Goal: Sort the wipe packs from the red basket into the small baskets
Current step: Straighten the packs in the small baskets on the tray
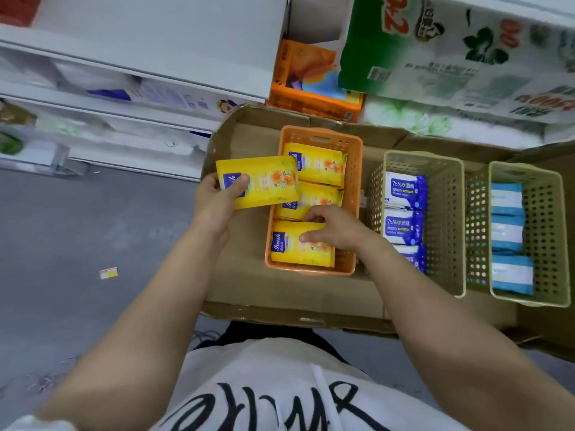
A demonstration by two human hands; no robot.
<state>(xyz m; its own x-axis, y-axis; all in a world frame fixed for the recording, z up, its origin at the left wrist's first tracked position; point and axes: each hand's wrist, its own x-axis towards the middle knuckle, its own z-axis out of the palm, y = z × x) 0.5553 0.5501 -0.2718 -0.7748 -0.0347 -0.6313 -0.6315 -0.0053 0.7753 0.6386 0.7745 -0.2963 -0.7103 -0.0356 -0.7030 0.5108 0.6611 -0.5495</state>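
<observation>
Two hands are busy over the orange basket (353,169). Left hand (217,197) pinches a yellow pack (264,181), thumb on top and fingers curled underneath, holding it flat just off the basket's left rim. Right hand (336,228) is inside the basket at its near end, fingers curled down on the top edge of the near pack (298,247), pinching or pressing it into line; which, I cannot tell. Beyond it, toward the basket's far end, lie two more yellow packs (320,164), overlapping like shingles.

Right of the orange basket stand two beige baskets: the nearer one (448,225) holds white-and-blue alcohol packs (404,189), the farther one (547,231) pale blue packs (507,199). All three sit on flattened cardboard (249,244). No red basket is in view.

What might go wrong, to my eye: the wrappers are glossy, soft film, slippery against each other, so the held pack could slide off the stack if dropped on a tilt. The row already looks full, and forcing another in may buckle the pillow-like packs or ride one over the rim. The right hand also sits where the new pack may need to go.

The baskets are rigid plastic, rectangular, walls perforated in a grid; the cardboard is matte and frayed at its edges.
</observation>
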